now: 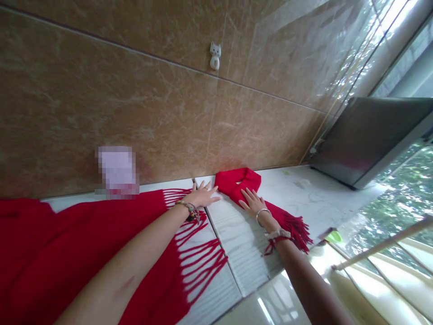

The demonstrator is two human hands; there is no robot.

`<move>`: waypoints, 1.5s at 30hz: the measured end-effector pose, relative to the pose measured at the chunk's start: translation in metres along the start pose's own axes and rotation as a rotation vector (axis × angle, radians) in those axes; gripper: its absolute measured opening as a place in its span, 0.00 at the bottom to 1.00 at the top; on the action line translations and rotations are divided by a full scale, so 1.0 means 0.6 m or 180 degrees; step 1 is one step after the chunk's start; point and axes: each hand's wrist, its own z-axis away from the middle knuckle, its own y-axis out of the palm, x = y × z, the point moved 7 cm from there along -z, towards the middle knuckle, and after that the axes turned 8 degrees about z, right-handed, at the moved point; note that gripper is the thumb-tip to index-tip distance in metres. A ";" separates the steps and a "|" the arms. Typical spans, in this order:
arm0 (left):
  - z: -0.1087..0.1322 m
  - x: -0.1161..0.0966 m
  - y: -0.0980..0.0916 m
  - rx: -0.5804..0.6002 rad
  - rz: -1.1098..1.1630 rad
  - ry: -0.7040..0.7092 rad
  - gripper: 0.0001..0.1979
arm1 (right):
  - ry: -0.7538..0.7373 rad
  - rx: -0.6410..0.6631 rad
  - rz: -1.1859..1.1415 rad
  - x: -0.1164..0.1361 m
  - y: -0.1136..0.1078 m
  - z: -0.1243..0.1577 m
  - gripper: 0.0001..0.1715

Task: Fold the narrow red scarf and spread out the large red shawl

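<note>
A wide red fringed scarf (135, 234) is spread over the left side of the white surface (223, 216), its tassels pointing right. My left hand (200, 196) has its fingers spread, over the upper fringe and the bare surface beside it. To the right, the narrow folded part of a red scarf (233, 183) bends in a loop near the wall and ends in bunched tassels at lower right. My right hand (252, 204) lies on this folded strip with fingers stretched out. Whether the two red pieces are joined out of view, I cannot tell.
A brown tiled wall (135, 99) runs behind, with a small white cat figure (215, 56) on it. A blurred-out pale item (117, 169) stands against the wall. At right are a dark grey box-shaped appliance (372, 135) and a rail (382, 248).
</note>
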 end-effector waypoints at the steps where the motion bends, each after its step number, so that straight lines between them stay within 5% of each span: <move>1: 0.018 0.011 -0.009 -0.0017 -0.0015 -0.0039 0.32 | -0.0007 -0.0063 0.0030 0.003 -0.004 0.003 0.29; 6: 0.146 0.108 -0.043 -0.0013 -0.0084 -0.0487 0.33 | -0.0262 -0.0392 -0.0061 0.077 -0.052 0.023 0.30; 12: 0.293 0.235 -0.054 -0.0239 -0.0127 -0.1301 0.32 | -0.1336 0.0106 -0.0763 0.315 -0.105 0.037 0.30; 16: 0.338 0.272 -0.037 -0.0295 -0.0077 -0.1540 0.31 | -0.1670 0.0207 -0.0949 0.451 -0.119 0.032 0.31; 19: 0.346 0.279 -0.025 -0.0447 -0.0175 -0.1493 0.28 | -0.1720 0.0277 -0.0956 0.505 -0.111 0.027 0.31; 26: 0.344 0.282 -0.024 -0.0614 -0.0143 -0.1454 0.26 | -0.1458 0.0272 -0.0603 0.499 -0.078 0.008 0.29; 34: 0.350 0.281 -0.028 -0.0603 0.0020 -0.1456 0.27 | -0.0144 -0.0025 -0.0384 0.422 -0.068 -0.021 0.27; 36: 0.351 0.282 -0.027 -0.0621 0.0026 -0.1516 0.27 | -0.0284 -0.0235 -0.0431 0.430 -0.080 -0.019 0.28; 41: 0.349 0.291 -0.023 -0.0617 0.0019 -0.1543 0.27 | -0.1895 -0.0094 -0.0571 0.501 -0.083 0.007 0.25; 45: 0.352 0.284 -0.026 -0.0624 -0.0035 -0.1558 0.27 | -0.1372 0.0157 -0.0419 0.475 -0.068 -0.005 0.25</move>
